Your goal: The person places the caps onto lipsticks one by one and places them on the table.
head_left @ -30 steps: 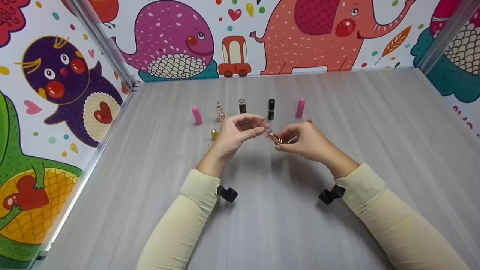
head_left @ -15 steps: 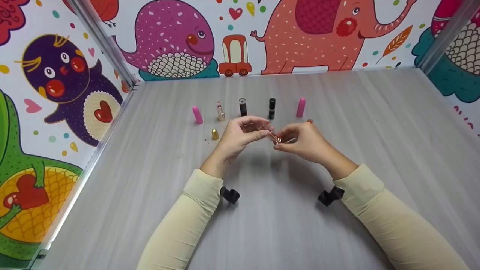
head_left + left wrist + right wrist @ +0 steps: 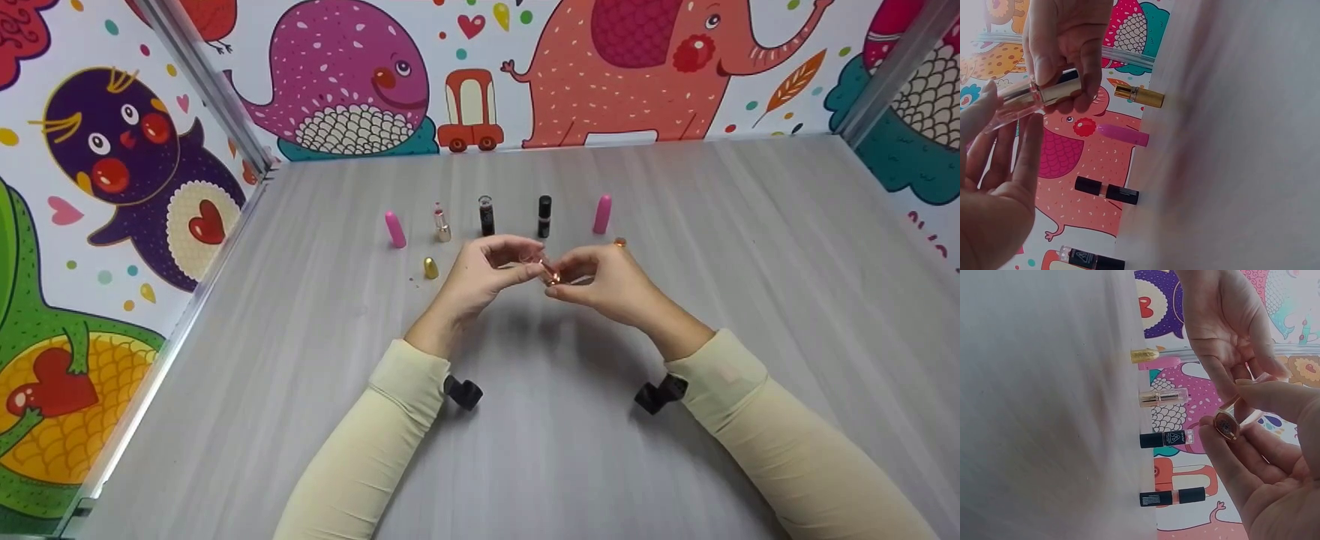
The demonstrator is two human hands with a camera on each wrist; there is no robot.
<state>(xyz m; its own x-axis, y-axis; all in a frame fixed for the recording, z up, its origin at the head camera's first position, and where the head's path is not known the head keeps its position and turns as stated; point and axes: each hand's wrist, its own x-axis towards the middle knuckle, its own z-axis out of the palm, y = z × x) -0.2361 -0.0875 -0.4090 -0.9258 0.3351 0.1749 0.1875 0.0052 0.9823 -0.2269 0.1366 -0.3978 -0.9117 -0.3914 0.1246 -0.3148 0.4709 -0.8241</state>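
In the head view my left hand (image 3: 480, 279) and right hand (image 3: 611, 277) meet above the table. My right hand pinches the shiny rose-gold base of a lipstick (image 3: 553, 276). A clear cap (image 3: 1009, 106) is pinched between my left thumb and fingers, and it lines up with the base (image 3: 1064, 87) and meets it in the left wrist view. The flat underside of the lipstick base (image 3: 1226, 425) faces the camera in the right wrist view. Whether the cap is fully seated cannot be told.
Behind the hands stand a pink tube (image 3: 395, 230), a clear-capped lipstick (image 3: 441, 223), a black tube with clear top (image 3: 487, 216), a black tube (image 3: 544, 217) and another pink tube (image 3: 602, 215). A small gold piece (image 3: 430, 268) and a gold tube (image 3: 1139, 95) flank them.
My left hand has moved slightly right, bringing the clear cap over the lipstick's pink tip and against the base. My right hand has barely moved.
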